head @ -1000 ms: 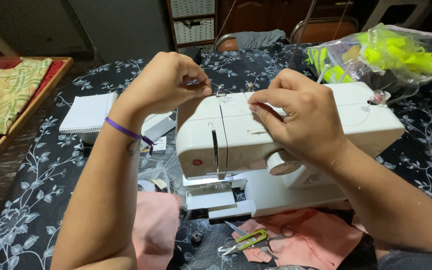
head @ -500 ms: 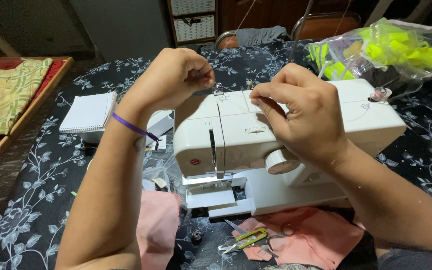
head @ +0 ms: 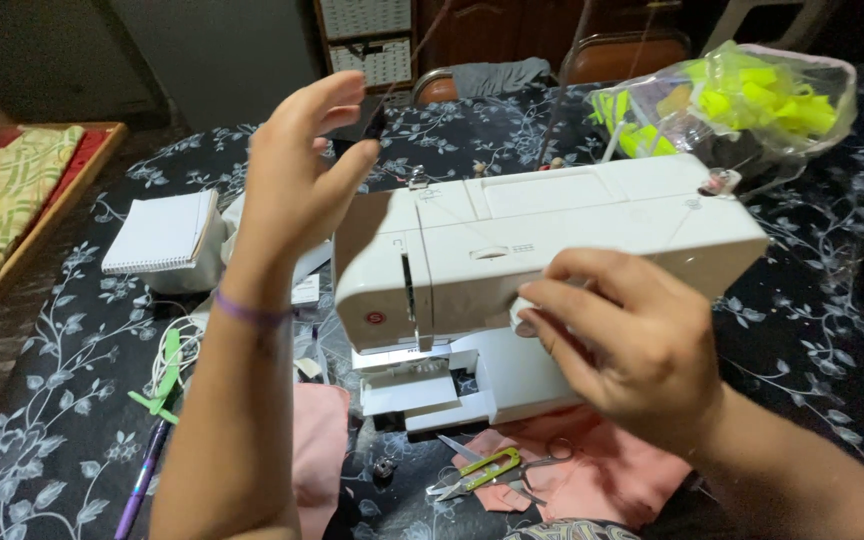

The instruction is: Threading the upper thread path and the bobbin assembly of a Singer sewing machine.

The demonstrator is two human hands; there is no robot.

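Pink fabric [head: 602, 480] is lying at the bottom of the frame on the black floral tablecloth [head: 42, 440], with yellow-handled thread snips [head: 477, 472] resting on its left edge and small scissors just beside them. A purple pen [head: 137, 480] and a green clip-like piece are lying at lower left.

Just above the fabric, the right hand [head: 622, 340] is reaching in from the lower right, its fingers curling toward the front face of the white sewing machine [head: 552, 240]; the fingertips are touching or nearly touching a round dial there, and whether they are actually pinching it cannot be told. The machine is sitting in the middle of the frame, its needle end pointing left.

The left hand [head: 297, 185] is rising in the centre left, a purple band around its wrist, palm spread and fingers loose; the thumb and forefinger are seeming to pinch a thin thread running up toward the top of the frame, though the thread is faint.

Farther back at left, a white spiral notepad [head: 157, 235] is lying on the cloth. At upper right a clear plastic bag of neon yellow pieces [head: 742, 105] is sitting behind the machine. A wooden tray holding patterned green cloth [head: 2, 195] is showing at the far left edge.
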